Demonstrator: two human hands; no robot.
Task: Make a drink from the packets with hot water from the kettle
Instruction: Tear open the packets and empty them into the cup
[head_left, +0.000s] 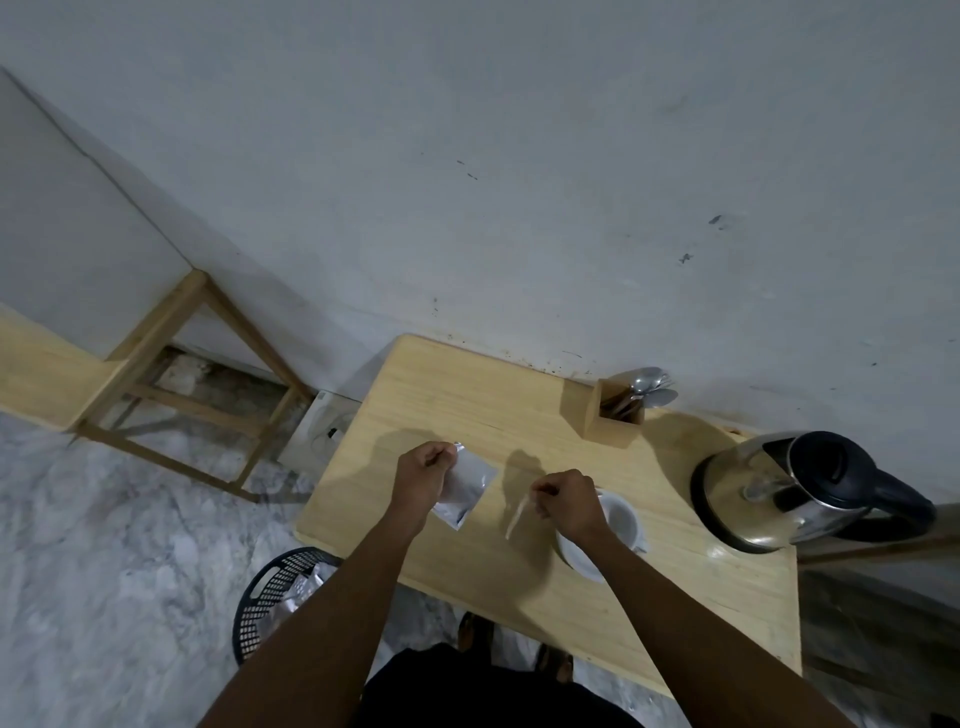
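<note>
My left hand (422, 475) pinches the top corner of a silvery white packet (467, 488), which hangs above the wooden table (447, 395). My right hand (566, 501) is closed on a thin pale strip (515, 521) that dangles from its fingers, apart from the packet. Just under and right of that hand stands a white cup (621, 519) on a white saucer (576, 558); my wrist hides part of both. A steel kettle (779, 493) with a black lid and handle sits at the table's right end.
A wooden holder (605, 413) with metal spoons (649, 387) stands by the wall behind the cup. A black mesh bin (270, 597) with crumpled wrappers is on the floor left of the table. A wooden stool frame (197, 384) stands farther left.
</note>
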